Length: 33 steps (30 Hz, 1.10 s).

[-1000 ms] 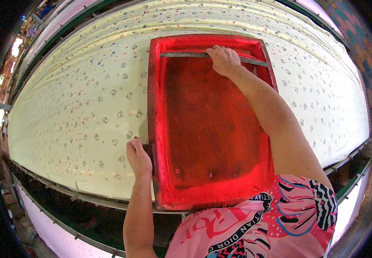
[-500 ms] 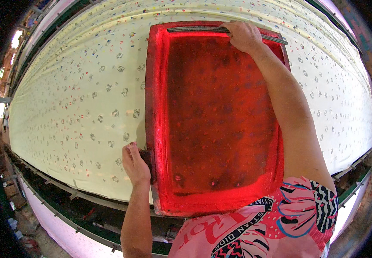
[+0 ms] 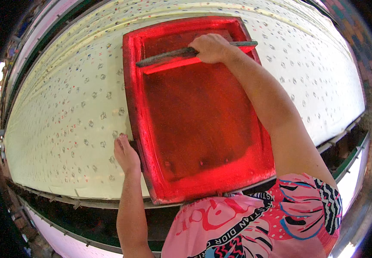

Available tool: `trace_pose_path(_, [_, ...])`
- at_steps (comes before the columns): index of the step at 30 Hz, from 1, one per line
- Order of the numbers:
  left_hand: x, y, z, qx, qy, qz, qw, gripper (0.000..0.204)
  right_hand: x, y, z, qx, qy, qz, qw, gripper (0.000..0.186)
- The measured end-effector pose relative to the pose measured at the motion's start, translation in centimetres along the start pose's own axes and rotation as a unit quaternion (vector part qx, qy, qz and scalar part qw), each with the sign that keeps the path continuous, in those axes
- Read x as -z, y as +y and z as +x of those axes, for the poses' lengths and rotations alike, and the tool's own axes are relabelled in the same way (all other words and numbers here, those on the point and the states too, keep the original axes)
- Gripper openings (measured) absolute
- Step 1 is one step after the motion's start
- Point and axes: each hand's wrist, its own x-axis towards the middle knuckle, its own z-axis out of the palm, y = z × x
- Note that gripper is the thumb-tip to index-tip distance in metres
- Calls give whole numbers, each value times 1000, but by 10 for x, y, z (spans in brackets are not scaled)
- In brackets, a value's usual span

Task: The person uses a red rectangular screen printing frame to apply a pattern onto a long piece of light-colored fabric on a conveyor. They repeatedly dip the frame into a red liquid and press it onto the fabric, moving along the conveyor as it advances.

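Note:
A screen-printing frame coated in bright red ink lies on pale yellow printed fabric. Dark red mesh fills its middle. Near the far end, my right hand grips a long squeegee from above. The squeegee spans the frame at a slant, its lower side red with ink and its right end over the frame's right rim. Beside the frame's left edge, my left hand is closed on a dark handle that sticks out there. The left fingers are partly hidden.
Small figures and coloured marks cover the fabric, which is rumpled at the far side. A dark table rail runs along the near edge. My pink patterned shirt is close to the frame's near end. Brick paving shows at the far right.
My right hand has brought the squeegee from the far rim a little toward me, and it now slants more. The left hand keeps its hold. The whole view has shifted and turned slightly.

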Motion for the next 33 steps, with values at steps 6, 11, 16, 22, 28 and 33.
trace_pose_path(6, [4, -3, 3, -22, -27, 4, 999, 63, -4, -80, -117, -17, -60, 40, 997, 22])
trace_pose_path(11, [4, -6, 6, -49, -45, 12, 998, 67, -16, -137, -210, -2, -50, 32, 998, 23])
trace_pose_path(16, [0, -18, 12, -65, -29, 4, 997, 69, -19, -199, -290, -18, -68, 42, 997, 25])
trace_pose_path(22, [1, -18, 8, -68, -22, 30, 997, 68, -34, -247, -363, -28, -45, 54, 997, 24])
trace_pose_path(28, [-3, -5, -3, -69, -6, 70, 995, 70, -56, -265, -406, -9, 36, 31, 999, 51])
trace_pose_path(33, [-6, -9, 3, -79, 23, 120, 989, 73, -53, -255, -426, 29, 24, 132, 990, 66])
